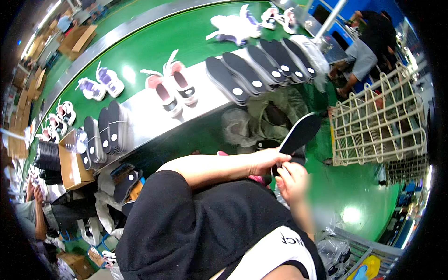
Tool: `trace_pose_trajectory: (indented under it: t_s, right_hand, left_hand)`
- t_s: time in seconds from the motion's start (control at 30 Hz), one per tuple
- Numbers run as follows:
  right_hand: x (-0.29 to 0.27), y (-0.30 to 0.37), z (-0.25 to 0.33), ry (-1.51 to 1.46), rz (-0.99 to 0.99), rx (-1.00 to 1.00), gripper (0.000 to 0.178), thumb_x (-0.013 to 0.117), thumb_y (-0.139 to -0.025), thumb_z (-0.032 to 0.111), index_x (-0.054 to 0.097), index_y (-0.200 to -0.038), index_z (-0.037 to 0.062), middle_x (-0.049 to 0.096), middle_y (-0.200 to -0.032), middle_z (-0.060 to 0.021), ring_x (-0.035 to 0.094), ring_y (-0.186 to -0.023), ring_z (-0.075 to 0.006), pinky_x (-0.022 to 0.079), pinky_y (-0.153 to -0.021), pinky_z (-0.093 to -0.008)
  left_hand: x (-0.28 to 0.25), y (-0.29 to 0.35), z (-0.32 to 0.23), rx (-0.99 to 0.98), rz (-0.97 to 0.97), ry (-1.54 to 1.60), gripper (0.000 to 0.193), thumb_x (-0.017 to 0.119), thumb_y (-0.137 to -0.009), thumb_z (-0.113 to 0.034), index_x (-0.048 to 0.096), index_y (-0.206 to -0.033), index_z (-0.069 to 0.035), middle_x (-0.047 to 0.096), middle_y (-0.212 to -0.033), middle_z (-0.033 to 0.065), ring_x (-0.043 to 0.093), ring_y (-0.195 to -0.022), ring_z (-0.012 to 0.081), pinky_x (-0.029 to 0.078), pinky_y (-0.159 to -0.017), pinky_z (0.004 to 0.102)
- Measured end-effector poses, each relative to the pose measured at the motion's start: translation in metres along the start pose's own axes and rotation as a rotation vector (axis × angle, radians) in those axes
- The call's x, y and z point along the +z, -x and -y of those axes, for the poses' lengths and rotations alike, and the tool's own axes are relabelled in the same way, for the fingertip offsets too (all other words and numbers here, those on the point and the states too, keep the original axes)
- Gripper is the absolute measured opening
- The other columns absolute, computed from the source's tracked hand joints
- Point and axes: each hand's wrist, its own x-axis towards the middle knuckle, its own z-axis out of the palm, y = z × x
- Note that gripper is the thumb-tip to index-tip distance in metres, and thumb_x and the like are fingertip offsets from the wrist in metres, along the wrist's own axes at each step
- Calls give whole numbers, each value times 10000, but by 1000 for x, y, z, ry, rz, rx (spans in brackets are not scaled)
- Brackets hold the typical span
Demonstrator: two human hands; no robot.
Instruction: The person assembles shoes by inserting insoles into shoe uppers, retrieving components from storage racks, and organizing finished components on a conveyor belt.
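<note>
The left hand (271,161) is pinching the black insole (303,133) by its near end — its long axis is slanting far and right — while the right hand (294,183) is curling beside, its hold unclear

1. On the tabletop (193,113), insole stacks (263,65) lay right, a shoe pair (172,88) centrally, further stacks (113,127) left.
2. A box (74,169) stood at its left end.
3. Behind, other shoes (110,82) lay on the belt (154,37).
4. Before it, an insole (301,133) was in the left grip (267,161).
5. A crate (379,122) stood right.
</note>
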Motion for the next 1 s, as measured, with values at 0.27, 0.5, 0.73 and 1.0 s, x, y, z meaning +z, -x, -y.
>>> trace_pose_trajectory:
  t_s: [0.27,0.5,0.73,1.0]
  right_hand:
    - [109,-183,65,-320,57,-238,346,596,-683,121,520,-994,-11,537,-1026,-136,514,-962,-279,384,-855,-392]
    - [157,-293,71,-112,-197,-345,251,544,-650,114,603,-891,79,584,-944,-63,545,-880,-212,435,-752,-338]
    - [217,-277,-11,173,-143,-113,249,550,-663,103,591,-908,128,564,-952,-68,514,-914,-240,418,-777,-346]
    - [222,-282,37,-957,211,524,378,636,-695,275,472,-967,70,480,-1005,-121,453,-977,-235,346,-844,-328]
  left_hand:
    - [-106,153,-113,398,-158,108,405,496,-825,-171,380,-1204,-85,541,-881,54,535,-776,151,462,-670,273]
    - [-148,213,-170,645,-162,139,422,446,-852,-186,298,-1221,-47,485,-1066,169,531,-911,279,496,-674,334]
    - [-184,219,-178,532,-332,-114,414,515,-821,-252,405,-1155,-33,535,-944,85,534,-815,161,445,-710,282]
    - [-189,197,-186,579,-650,-868,201,517,-801,-177,532,-882,6,568,-761,89,542,-690,179,416,-628,303]
